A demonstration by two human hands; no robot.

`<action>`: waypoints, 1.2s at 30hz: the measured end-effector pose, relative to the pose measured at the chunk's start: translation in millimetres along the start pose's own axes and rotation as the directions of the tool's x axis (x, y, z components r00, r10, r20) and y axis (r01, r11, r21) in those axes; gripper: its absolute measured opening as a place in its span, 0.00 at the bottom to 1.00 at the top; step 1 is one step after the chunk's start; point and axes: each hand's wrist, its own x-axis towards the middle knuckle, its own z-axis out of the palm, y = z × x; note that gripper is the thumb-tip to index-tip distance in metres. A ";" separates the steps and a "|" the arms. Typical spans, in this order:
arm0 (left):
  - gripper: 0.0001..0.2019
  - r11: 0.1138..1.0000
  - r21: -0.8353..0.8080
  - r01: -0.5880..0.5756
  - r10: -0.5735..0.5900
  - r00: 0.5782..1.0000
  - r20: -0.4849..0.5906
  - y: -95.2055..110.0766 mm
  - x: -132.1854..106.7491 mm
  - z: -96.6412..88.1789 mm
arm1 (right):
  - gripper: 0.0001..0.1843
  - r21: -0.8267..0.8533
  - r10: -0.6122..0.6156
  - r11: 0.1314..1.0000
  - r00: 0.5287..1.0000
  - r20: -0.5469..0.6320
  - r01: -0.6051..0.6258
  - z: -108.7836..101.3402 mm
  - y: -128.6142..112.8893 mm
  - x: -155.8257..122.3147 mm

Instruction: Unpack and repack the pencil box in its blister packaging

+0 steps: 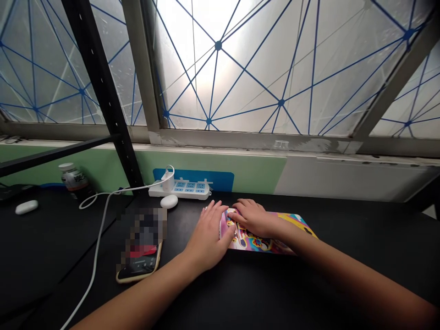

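A flat, brightly coloured packet [275, 233] in pink, yellow and blue lies on the black desk [261, 293]. My left hand [208, 233] rests at its left end, fingers stretched forward and lying flat on the desk and the packet's edge. My right hand [252, 217] lies palm down on top of the packet, fingers extended toward the left end and touching it. Neither hand grips anything that I can see.
A phone [140, 256] on a white cable [99, 238] lies left of my left hand. A white earbud case [169, 201] and a power strip [180, 188] sit by the wall. Far left are a bottle [73, 178] and a white mouse [26, 206]. A black rack post [103, 91] rises at left.
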 end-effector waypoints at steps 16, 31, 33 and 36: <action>0.23 0.953 0.297 -0.061 0.029 0.993 0.111 4.7 -0.9 -7.8 | 0.34 0.233 0.160 0.965 0.972 -0.171 -0.117 -23.2 109.5 -69.5; 0.27 0.984 0.168 -0.068 0.057 0.996 0.070 4.6 -2.9 -2.3 | 0.28 0.543 0.116 0.832 0.993 0.031 -0.115 -23.8 115.4 -79.6; 0.25 0.980 0.181 -0.079 0.062 0.993 0.095 5.2 -2.5 -2.5 | 0.28 0.438 0.108 0.895 0.994 -0.026 -0.086 -23.8 113.7 -81.0; 0.17 0.967 0.221 -0.127 0.090 0.981 0.172 8.2 -1.5 -3.2 | 0.27 0.139 0.044 0.990 0.980 -0.192 -0.017 -17.1 95.5 -83.7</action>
